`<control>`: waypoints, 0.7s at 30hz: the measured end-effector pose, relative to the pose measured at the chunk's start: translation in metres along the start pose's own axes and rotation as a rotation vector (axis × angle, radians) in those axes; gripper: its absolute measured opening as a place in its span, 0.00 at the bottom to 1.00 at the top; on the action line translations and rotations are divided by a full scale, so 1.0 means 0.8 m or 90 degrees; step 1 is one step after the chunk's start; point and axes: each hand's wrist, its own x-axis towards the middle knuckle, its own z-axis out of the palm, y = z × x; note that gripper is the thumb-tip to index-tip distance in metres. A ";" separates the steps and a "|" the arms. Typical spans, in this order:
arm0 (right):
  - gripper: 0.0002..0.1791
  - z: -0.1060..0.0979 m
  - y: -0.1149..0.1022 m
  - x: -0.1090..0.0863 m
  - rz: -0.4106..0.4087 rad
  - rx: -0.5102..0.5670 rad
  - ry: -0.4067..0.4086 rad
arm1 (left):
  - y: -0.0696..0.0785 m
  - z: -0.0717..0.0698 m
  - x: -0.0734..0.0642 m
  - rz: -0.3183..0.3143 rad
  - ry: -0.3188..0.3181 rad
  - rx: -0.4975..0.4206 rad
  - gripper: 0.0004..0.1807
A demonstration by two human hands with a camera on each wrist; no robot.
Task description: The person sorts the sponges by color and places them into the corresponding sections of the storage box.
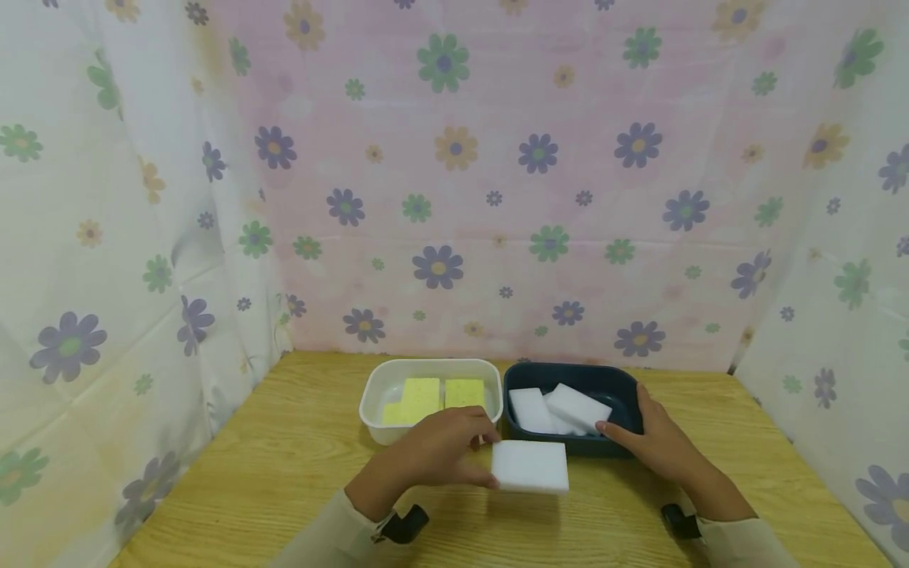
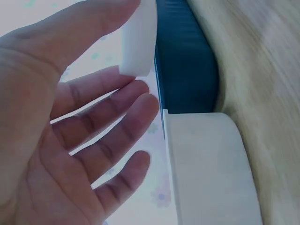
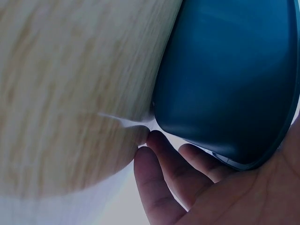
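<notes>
My left hand [image 1: 436, 448] pinches one end of a white sponge block [image 1: 530, 467] between thumb and fingertip, holding it above the table in front of the two bins. In the left wrist view the other fingers of that hand curve loosely, away from the block. My right hand [image 1: 666, 443] grips the right end of a dark blue bin [image 1: 600, 448], its thumb over the rim and its fingers along the outer wall. Inside that bin lie several white sponge blocks [image 1: 578, 408], some tilted on others. Left of it stands a white bin [image 1: 379, 432] with several yellow sponges [image 1: 422, 394].
Both bins stand side by side toward the back of the wooden table [image 1: 284, 473], almost touching. A flower-printed cloth [image 1: 454, 197] hangs behind the table and along both sides.
</notes>
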 end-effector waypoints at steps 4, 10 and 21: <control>0.71 -0.001 -0.001 0.000 0.000 -0.005 0.000 | -0.001 -0.001 0.010 -0.007 0.020 0.033 0.27; 0.71 -0.001 -0.005 -0.002 0.002 -0.006 -0.002 | 0.001 -0.005 0.021 -0.003 0.045 0.081 0.27; 0.70 0.000 -0.003 -0.001 -0.009 -0.006 0.001 | 0.010 -0.007 0.051 -0.024 0.102 0.196 0.23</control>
